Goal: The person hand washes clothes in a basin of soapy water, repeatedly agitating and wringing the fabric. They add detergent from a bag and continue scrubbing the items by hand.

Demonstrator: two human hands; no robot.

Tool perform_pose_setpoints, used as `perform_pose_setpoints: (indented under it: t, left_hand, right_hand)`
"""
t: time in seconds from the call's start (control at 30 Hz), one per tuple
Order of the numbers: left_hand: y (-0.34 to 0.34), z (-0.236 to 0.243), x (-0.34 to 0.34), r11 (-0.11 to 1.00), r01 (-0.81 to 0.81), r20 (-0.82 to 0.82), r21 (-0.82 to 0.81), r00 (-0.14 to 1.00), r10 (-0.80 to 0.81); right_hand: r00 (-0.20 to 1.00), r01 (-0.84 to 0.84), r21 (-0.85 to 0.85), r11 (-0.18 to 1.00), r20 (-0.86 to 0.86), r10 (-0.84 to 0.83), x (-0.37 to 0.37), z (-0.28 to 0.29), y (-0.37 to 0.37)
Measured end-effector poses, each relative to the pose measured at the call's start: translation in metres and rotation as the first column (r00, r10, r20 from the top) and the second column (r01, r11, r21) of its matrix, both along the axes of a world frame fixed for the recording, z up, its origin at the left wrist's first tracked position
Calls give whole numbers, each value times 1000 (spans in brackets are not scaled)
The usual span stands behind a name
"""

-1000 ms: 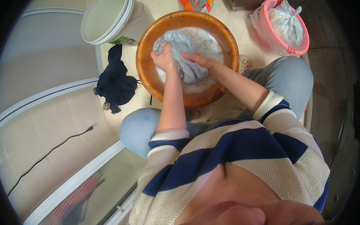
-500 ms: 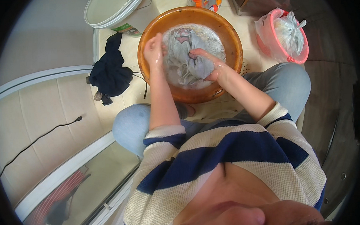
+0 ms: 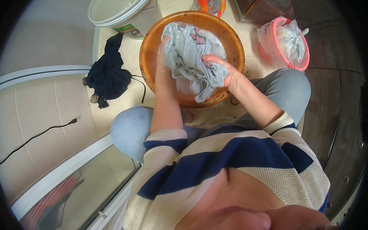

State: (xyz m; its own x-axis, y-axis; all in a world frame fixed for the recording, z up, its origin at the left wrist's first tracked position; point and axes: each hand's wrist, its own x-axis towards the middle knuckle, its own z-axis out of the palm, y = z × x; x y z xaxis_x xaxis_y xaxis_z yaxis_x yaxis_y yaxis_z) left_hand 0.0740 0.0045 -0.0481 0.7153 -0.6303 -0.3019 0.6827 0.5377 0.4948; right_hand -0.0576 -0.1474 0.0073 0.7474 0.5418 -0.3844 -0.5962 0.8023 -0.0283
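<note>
A wet, light grey garment (image 3: 186,54) with a reddish print is bunched up between my hands, raised over the soapy water in a round orange-brown basin (image 3: 149,39). My right hand (image 3: 223,69) is closed on its right side, thumb laid over the cloth. At the opposite side, my left hand (image 3: 162,57) grips the cloth, with most of its fingers hidden behind the folds. The lower end of the garment hangs toward the basin's near rim.
A white bucket (image 3: 148,13) stands behind the basin at left, near a dark garment (image 3: 107,79) on the tiles. At right is a pink bin (image 3: 267,51) with a bagged bundle. Orange packaging (image 3: 209,2) stands behind. A black cable (image 3: 39,136) lies at left.
The grey garment has come up out of the suds and spread wider. My left hand, open and apart from it before, now has hold of it; my right hand has kept its grip.
</note>
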Motion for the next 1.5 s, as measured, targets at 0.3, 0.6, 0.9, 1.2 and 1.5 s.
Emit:
perform_pose_setpoints:
  t: [0.3,0.6,0.9,1.2,1.5]
  left_hand:
    - [-7,17,3,964,99,101,246,987,-127]
    - [-28,6,-13,765,-229,475,602,873,-113]
    - [-29,12,-21,646,-472,384,599,878,286]
    - [-31,23,-33,577,-349,408,738,913,31]
    - [15,16,0,840,-109,45,532,994,101]
  right_hand:
    - [978,-50,-771,636,92,188,7,2,5]
    - [955,105,-958,266,171,242,8,-63,3]
    - [925,278,-957,-81,244,292,5,-25,12]
    - [951,124,-992,12,123,285,-7,-3,30]
    - [958,156,-344,926,-176,-227,1,35,9]
